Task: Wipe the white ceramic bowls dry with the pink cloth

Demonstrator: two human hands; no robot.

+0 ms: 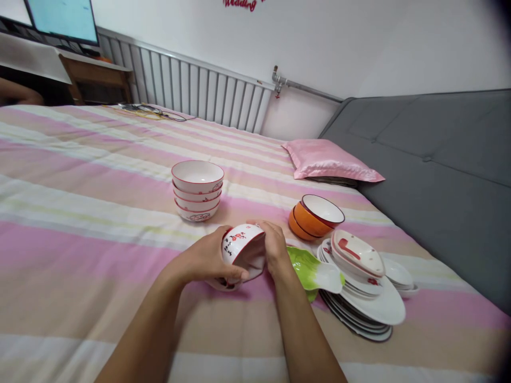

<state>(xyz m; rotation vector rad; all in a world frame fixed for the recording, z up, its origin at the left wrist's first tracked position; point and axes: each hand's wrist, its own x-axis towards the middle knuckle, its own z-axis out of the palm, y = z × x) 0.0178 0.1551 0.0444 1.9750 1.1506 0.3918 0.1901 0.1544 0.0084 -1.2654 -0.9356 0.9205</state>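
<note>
Between both hands is a white bowl [244, 237] with a red rim, red blossoms and black writing, tipped on its side. My left hand [205, 256] grips its left side, thumb across the lower edge. Fingers of my right hand [274, 246] close round its right side. Under my left hand part of another patterned bowl [224, 285] shows; whether the two touch I cannot tell. Beyond my left hand stands a stack of several matching red-rimmed bowls [198, 187], upright. Just right of my right wrist lies a green and white leaf-shaped dish [305, 267].
Two orange bowls [309, 221] sit stacked to the right. Nearer is a pile of plates [383, 306] topped by oval dishes [361, 252], with small white dishes [397, 274] beside it. A pink pillow [331, 159] lies by the grey headboard [423, 154] on the striped bedspread [99, 255].
</note>
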